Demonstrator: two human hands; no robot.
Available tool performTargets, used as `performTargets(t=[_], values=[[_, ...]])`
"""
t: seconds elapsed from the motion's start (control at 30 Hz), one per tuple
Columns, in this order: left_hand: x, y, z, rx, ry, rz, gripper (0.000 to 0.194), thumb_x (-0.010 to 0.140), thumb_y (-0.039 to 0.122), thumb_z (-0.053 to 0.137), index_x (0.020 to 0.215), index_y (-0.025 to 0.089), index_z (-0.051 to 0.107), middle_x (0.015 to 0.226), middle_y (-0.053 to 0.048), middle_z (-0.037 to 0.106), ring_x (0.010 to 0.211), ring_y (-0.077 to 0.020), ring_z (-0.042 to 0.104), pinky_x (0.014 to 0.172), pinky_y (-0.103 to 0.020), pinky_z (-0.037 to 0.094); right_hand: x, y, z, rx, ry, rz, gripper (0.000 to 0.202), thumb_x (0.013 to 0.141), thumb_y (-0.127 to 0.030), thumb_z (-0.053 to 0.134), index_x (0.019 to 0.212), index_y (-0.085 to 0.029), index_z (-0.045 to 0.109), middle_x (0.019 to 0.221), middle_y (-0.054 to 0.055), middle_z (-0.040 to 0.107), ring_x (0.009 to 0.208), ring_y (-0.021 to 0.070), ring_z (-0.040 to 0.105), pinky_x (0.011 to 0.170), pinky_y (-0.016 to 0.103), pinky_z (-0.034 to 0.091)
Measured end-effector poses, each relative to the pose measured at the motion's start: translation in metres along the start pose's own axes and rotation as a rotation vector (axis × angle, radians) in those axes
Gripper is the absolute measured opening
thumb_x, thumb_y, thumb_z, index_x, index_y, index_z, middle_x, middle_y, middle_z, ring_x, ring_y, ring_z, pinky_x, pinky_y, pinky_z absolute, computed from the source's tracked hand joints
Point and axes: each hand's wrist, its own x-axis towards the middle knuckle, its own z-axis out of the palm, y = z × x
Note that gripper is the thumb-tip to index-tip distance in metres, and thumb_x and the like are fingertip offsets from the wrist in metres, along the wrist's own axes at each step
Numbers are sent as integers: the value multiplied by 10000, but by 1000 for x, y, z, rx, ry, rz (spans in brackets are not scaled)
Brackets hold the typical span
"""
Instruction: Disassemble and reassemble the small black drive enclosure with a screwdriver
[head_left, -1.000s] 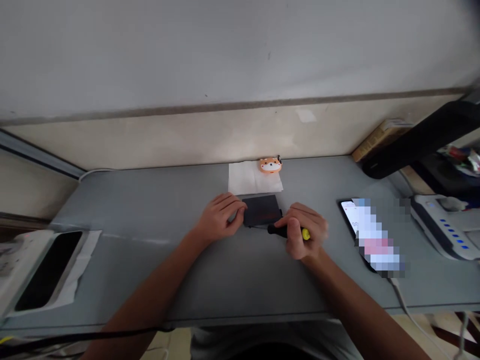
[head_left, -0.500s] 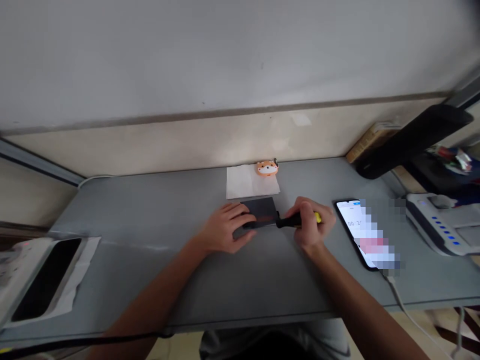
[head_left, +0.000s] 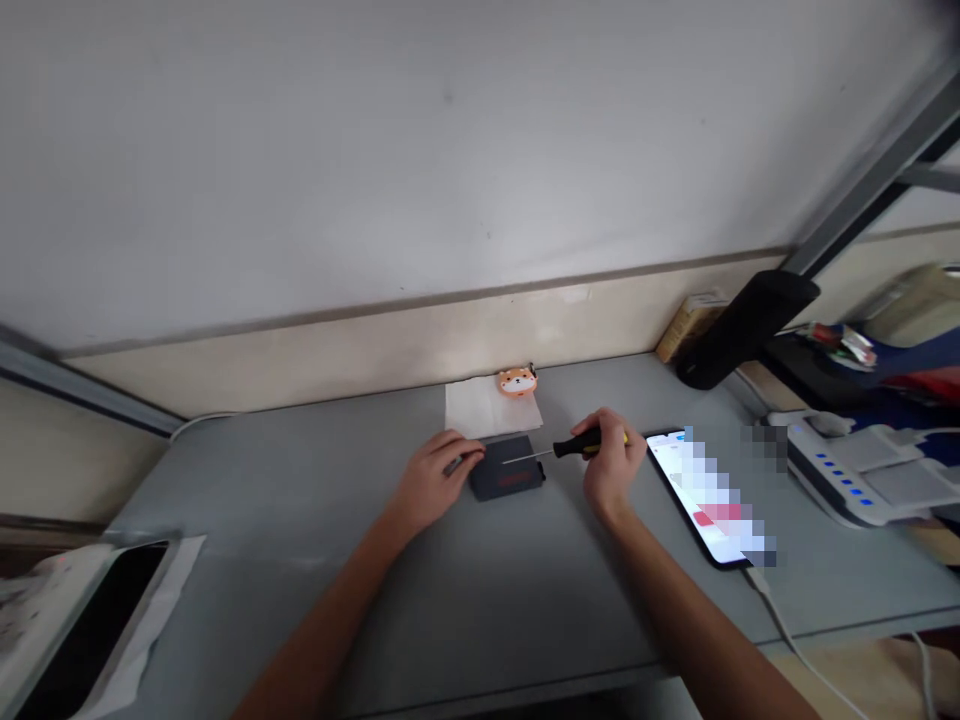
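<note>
A small dark grey box (head_left: 504, 482) with reddish markings lies flat on the desk between my hands. My left hand (head_left: 435, 480) is at its left end, thumb and fingers pinched together. A small greyish piece shows between those fingers, too little of it to name. My right hand (head_left: 613, 462) grips the black and yellow handle of a screwdriver (head_left: 581, 443). Its thin metal shaft points left, over the top of the box; whether the tip touches the box I cannot tell. A small black part sticks out at the right end of the box.
Behind the box, an orange animal-face case (head_left: 517, 381) sits on a white tissue (head_left: 472, 408). To the right are a lit phone (head_left: 697, 500) on a cable, a power strip (head_left: 840, 470) and a black cylinder (head_left: 750, 325). Another phone (head_left: 97, 630) lies at the left.
My left hand has drawn back from over the box to its left end, its fingers now pinched. The screwdriver's shaft now shows above the box. The whole view has shifted.
</note>
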Motion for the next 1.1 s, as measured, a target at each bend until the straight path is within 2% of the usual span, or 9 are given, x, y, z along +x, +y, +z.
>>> performTargets(t=[0.07, 0.17, 0.33, 0.43, 0.6, 0.67, 0.8, 0.93, 1.1], values=[[10, -13, -3, 102, 5, -115, 259, 1040, 319, 519, 933, 229, 737, 801, -13, 693, 719, -153, 668, 675, -255, 552, 6, 2, 0, 14, 69, 81, 396, 742, -467, 503, 471, -198, 609, 450, -1, 498, 437, 126, 441, 399, 242, 329], [25, -32, -7, 134, -26, -148, 229, 999, 327, 571, 901, 224, 751, 741, -10, 662, 676, -162, 639, 629, -255, 515, 11, 6, 1, 23, 122, 141, 400, 737, -495, 512, 490, -195, 609, 471, 2, 498, 460, 130, 445, 406, 249, 334], [38, -44, -5, 137, -106, -201, 200, 950, 285, 609, 860, 196, 763, 747, -14, 660, 603, -147, 608, 592, -257, 479, 11, 10, 1, 10, 67, 104, 392, 761, -475, 506, 500, -198, 603, 466, -12, 490, 472, 130, 446, 431, 249, 336], [36, -40, -2, 133, -131, -264, 184, 948, 275, 609, 902, 186, 764, 777, -20, 668, 635, -156, 621, 641, -276, 501, 10, 11, -1, 1, 60, 101, 375, 757, -464, 509, 512, -196, 602, 471, -16, 482, 470, 127, 447, 439, 255, 339], [18, -18, -2, 121, -121, -350, 275, 1019, 307, 510, 1162, 185, 710, 929, -49, 689, 765, -177, 658, 771, -319, 540, 14, 10, -2, -14, 135, 77, 379, 786, -449, 484, 531, -195, 604, 497, -5, 502, 459, 126, 464, 415, 249, 336], [6, -2, 0, 94, -148, -331, 280, 1013, 360, 540, 1203, 214, 686, 963, -43, 691, 817, -183, 673, 798, -322, 551, 14, 10, -2, -19, 152, 42, 376, 799, -436, 485, 535, -196, 605, 507, -5, 507, 457, 121, 471, 415, 244, 342], [-14, 22, 9, 130, -196, -237, 409, 978, 439, 608, 1323, 220, 601, 1168, -108, 665, 962, -259, 686, 902, -438, 561, 12, 7, -3, -42, 158, -13, 372, 810, -427, 494, 535, -200, 603, 511, -9, 506, 450, 111, 469, 413, 236, 338], [-17, 21, 8, 48, -231, -248, 417, 971, 425, 631, 1331, 217, 598, 1169, -109, 650, 1044, -285, 677, 956, -467, 559, 10, 3, -2, -55, 194, -49, 345, 798, -396, 478, 532, -206, 589, 494, -14, 498, 421, 107, 439, 407, 243, 321], [-15, 7, -11, -163, -320, -178, 491, 957, 265, 663, 1431, 242, 534, 1293, -116, 660, 1149, -266, 663, 1007, -434, 557, 9, 5, 0, -114, 163, -74, 332, 799, -359, 456, 539, -206, 593, 486, -2, 524, 434, 129, 449, 421, 261, 324]])
